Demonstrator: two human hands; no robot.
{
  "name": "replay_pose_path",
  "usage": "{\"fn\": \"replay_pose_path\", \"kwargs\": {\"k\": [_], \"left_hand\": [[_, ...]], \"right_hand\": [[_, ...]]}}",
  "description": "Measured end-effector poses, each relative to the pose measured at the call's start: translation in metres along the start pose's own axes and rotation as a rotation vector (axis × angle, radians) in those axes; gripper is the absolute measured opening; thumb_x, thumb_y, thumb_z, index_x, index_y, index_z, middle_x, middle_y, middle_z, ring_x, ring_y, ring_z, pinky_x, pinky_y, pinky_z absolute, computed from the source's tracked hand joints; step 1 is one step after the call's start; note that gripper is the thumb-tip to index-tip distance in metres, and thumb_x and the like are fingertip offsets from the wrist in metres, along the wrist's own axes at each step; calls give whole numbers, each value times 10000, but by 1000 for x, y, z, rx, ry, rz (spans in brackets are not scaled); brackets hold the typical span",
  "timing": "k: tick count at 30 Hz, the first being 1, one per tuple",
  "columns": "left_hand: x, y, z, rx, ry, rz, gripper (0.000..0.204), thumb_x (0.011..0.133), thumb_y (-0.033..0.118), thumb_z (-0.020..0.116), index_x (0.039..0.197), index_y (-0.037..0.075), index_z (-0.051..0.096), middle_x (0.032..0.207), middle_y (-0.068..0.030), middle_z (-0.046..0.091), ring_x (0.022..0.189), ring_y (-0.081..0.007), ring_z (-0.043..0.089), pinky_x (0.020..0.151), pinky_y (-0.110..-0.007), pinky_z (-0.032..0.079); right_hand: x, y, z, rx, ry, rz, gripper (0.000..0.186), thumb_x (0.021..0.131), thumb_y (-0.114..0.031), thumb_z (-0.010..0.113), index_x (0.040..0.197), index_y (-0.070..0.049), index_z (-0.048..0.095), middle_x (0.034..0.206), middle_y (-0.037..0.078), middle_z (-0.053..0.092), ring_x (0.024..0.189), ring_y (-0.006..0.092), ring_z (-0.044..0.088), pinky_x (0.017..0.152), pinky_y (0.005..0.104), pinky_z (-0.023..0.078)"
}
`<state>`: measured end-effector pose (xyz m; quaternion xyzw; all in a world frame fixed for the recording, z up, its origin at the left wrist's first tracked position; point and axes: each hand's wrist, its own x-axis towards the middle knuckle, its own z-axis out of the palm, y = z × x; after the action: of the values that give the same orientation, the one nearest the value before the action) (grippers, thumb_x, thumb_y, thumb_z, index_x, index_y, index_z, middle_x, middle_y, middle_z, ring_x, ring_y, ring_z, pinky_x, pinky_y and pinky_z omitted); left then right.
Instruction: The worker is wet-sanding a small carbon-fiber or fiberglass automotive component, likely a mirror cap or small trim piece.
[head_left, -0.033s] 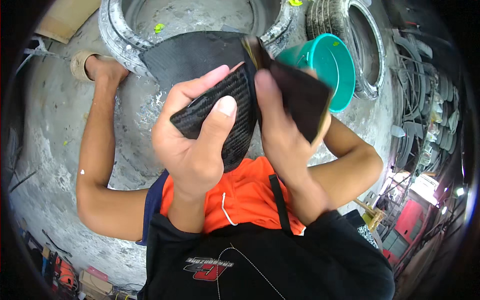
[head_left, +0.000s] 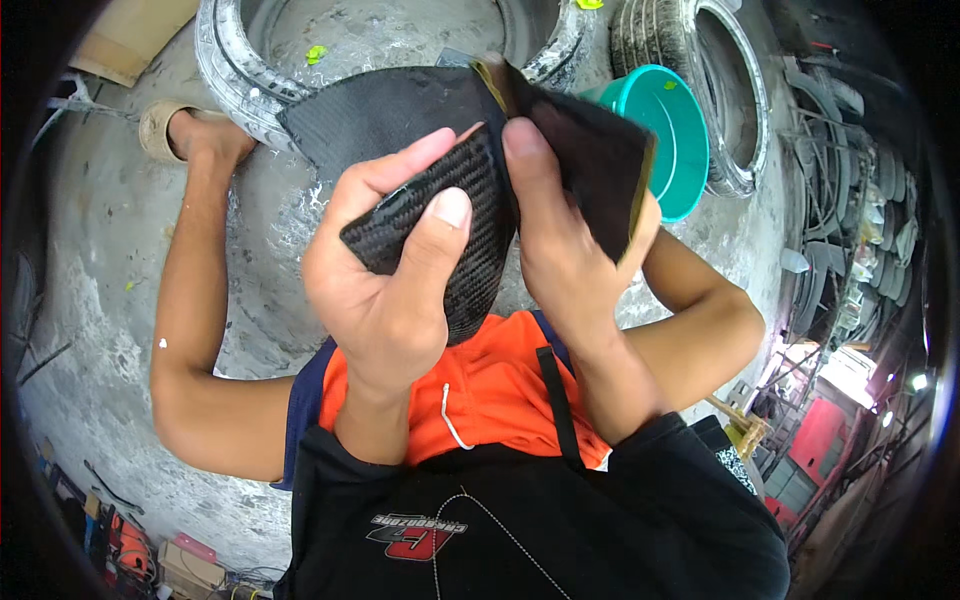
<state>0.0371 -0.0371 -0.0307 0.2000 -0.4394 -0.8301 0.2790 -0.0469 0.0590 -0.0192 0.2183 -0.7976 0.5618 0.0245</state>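
Observation:
My left hand [head_left: 385,280] grips a glossy black carbon-fibre panel [head_left: 475,225], its thumb pressed on the woven face and the fingers behind. The curved panel spreads beyond my hands into a broad, duller dark section [head_left: 390,115]. In my right hand [head_left: 565,240] is a folded dark sheet with yellowish edges, which looks like sandpaper [head_left: 600,165]. The right thumb presses this sheet against the panel's edge near the middle. Part of the right fingers is hidden behind the sheet.
A teal bucket [head_left: 665,150] stands just beyond my right hand. One worn tyre [head_left: 240,85] lies past the panel, another tyre [head_left: 735,100] by the bucket. Many curved dark parts [head_left: 870,220] are stacked at the right. A cardboard piece [head_left: 125,40] is at the far left.
My right hand and the sheet have shifted slightly left and up along the panel's edge, and show less blur. The left hand keeps its grip, almost unmoved.

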Motion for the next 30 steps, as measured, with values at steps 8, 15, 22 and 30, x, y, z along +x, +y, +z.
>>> {"fn": "replay_pose_path", "kwargs": {"k": [8,15,22,30], "left_hand": [[3,-3,10,123,1,-55,235,966,4,625,1192,-60,632,1042,-77,694,896,-74,626,798,-225,518],[2,-7,9,106,-8,-115,213,957,-8,629,1162,-61,641,922,-16,679,782,-31,585,694,-196,490],[9,-9,7,216,-6,-46,199,940,0,642,1130,-53,669,941,-31,690,820,-49,600,723,-222,509],[12,-11,-8,-11,-65,-134,312,911,-21,669,1212,-91,633,1016,-99,718,849,-94,657,780,-234,539]], "right_hand": [[3,20,-4,13,-25,-62,325,831,91,743,1139,-12,734,923,95,649,808,175,599,731,270,488],[-16,31,-16,-83,-36,-177,386,794,121,746,1150,-27,738,924,120,663,842,208,631,763,292,509],[-19,40,-24,-188,-75,-245,429,769,106,731,1176,-33,731,921,117,630,848,224,629,756,297,510],[61,3,-22,-101,-112,68,142,862,-51,789,979,-8,720,900,25,677,752,113,611,699,255,483]]}}
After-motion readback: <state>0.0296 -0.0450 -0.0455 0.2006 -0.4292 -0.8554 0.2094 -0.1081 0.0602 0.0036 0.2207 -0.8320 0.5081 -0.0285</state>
